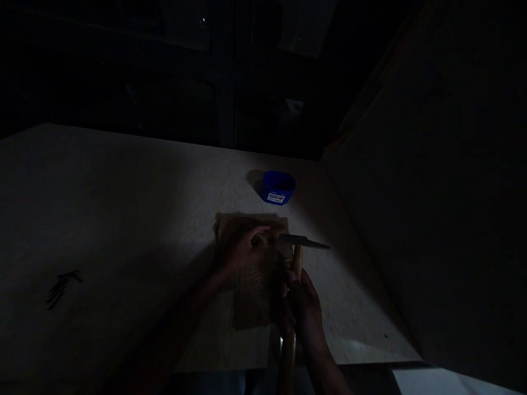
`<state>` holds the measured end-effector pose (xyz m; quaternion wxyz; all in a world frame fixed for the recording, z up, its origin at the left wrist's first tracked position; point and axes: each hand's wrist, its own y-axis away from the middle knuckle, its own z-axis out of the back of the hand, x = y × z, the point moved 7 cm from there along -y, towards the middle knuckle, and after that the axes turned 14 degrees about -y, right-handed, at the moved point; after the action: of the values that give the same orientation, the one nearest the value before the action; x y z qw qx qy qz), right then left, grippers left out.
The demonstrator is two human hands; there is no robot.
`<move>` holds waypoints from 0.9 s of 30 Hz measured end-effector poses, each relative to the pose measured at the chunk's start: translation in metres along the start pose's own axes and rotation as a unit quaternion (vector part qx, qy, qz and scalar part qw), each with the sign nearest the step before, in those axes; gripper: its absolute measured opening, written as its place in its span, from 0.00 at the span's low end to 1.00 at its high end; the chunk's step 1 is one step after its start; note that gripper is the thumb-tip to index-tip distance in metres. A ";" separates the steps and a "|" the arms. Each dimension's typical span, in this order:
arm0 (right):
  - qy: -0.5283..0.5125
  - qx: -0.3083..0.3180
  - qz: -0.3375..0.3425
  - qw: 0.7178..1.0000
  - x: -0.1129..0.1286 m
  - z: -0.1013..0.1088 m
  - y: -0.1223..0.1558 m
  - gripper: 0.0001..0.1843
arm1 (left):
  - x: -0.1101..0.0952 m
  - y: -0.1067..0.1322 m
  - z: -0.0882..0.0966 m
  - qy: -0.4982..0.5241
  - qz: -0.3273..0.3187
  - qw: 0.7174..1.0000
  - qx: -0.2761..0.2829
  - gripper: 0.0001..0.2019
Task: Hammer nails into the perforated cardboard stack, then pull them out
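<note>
The scene is very dark. A brown board (pixel 251 285) dotted with several small marks or nail heads lies on the pale table (pixel 123 208). My left hand (pixel 246 248) rests on the board's far part, fingers pinched on something too small to name. My right hand (pixel 303 307) is wrapped round the wooden handle of a hammer (pixel 297 258). The hammer's dark metal head (pixel 304 240) lies just right of my left fingertips, above the board's far right corner.
A blue tub (pixel 278 187) with a white label stands beyond the board. Several dark thin nails (pixel 61 288) lie loose at the left of the table. A tall panel (pixel 432 208) rises along the table's right side. The background is dark.
</note>
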<state>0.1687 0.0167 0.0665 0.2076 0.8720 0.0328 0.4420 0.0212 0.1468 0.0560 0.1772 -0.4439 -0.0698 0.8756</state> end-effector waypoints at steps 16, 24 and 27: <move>0.035 -0.042 0.091 0.994 -0.022 0.009 0.003 0.17 | -0.008 -0.006 -0.001 -0.079 -0.044 0.996 -0.023 0.07; 0.035 -0.018 0.108 0.993 -0.022 0.007 0.000 0.17 | -0.006 -0.007 -0.002 -0.061 -0.035 0.997 -0.013 0.08; 0.017 -0.014 0.100 0.995 -0.022 0.007 -0.001 0.16 | -0.002 -0.007 -0.002 -0.046 -0.031 0.998 -0.010 0.05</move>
<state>0.1607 0.0104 0.0453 0.1737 0.8605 -0.0578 0.4755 0.0258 0.1530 0.0579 0.1964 -0.4027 -0.1000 0.8884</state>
